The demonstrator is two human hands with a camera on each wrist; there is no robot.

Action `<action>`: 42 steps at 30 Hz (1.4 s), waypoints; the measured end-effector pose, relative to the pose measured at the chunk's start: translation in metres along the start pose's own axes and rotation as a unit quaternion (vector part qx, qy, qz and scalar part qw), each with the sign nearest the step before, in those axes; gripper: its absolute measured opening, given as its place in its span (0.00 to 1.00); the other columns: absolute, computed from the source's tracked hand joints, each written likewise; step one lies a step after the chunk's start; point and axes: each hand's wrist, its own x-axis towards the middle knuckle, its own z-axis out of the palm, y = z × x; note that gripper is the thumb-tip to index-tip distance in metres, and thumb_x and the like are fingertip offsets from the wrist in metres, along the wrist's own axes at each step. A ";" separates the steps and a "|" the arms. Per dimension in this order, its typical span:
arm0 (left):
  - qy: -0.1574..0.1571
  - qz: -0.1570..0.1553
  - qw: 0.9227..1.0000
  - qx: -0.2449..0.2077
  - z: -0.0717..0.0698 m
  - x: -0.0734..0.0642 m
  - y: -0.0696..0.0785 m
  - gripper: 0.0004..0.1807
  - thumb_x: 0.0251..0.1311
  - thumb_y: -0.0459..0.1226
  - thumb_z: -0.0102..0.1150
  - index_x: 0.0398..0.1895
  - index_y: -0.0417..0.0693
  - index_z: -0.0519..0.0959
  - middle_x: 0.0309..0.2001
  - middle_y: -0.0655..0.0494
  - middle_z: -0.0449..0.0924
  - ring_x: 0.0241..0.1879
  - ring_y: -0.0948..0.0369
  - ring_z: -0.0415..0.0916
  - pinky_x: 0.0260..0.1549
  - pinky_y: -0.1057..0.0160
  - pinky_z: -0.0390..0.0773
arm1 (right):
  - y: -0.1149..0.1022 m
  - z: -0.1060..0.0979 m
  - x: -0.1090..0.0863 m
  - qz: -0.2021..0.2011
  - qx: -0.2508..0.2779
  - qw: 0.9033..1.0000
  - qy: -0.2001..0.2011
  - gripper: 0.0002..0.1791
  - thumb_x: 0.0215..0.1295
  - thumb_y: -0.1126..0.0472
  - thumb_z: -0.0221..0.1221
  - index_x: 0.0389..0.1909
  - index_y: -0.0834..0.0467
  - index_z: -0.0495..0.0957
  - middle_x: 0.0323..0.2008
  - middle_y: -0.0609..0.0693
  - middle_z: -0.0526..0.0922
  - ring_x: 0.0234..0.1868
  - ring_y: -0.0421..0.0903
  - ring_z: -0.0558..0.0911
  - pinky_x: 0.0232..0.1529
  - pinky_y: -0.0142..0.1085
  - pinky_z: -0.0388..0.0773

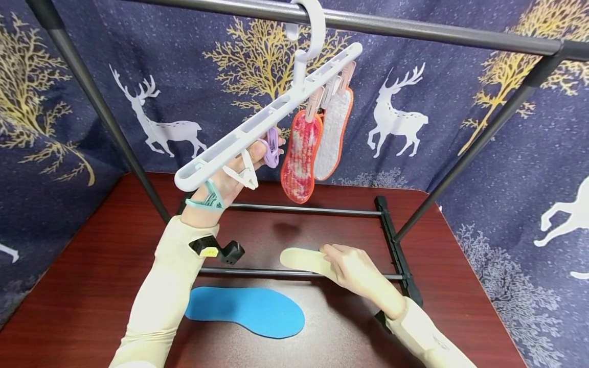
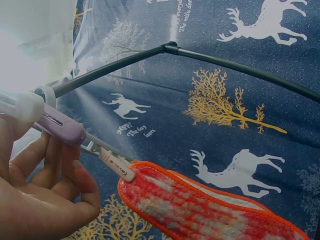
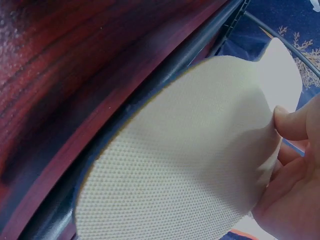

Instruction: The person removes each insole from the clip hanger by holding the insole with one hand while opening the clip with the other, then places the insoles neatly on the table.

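My left hand (image 1: 228,183) is raised under the white hanger (image 1: 298,93) and pinches a purple clothespin (image 1: 272,148) between thumb and fingers. A white clothespin (image 1: 247,174) and a teal one (image 1: 209,199) dangle from the hanger's near end, in front of that wrist. Further along, pink pegs (image 1: 314,102) grip a red mottled insole (image 1: 301,158) and a whitish insole (image 1: 333,134) with orange edging. Low over the table, my right hand (image 1: 352,266) pinches a cream insole (image 3: 185,150) by its edge. Its dotted underside fills the right wrist view.
A blue insole (image 1: 246,309) lies flat on the reddish-brown table (image 1: 83,260) nearer me. The hanger hooks over the top bar (image 1: 395,31) of a dark metal rack, whose lower bars (image 1: 267,272) cross the table. Behind stands a blue cloth (image 1: 331,168) with deer and trees.
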 end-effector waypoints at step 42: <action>-0.001 0.003 1.000 -0.019 0.001 -0.003 0.003 0.28 0.41 0.56 0.73 0.45 0.54 0.81 0.38 0.60 0.81 0.49 0.61 0.78 0.54 0.62 0.76 | -0.007 -0.010 -0.016 0.065 0.004 0.983 -0.173 0.06 0.63 0.64 0.60 0.30 0.53 0.73 0.19 0.38 0.67 0.19 0.33 0.60 0.20 0.26 0.59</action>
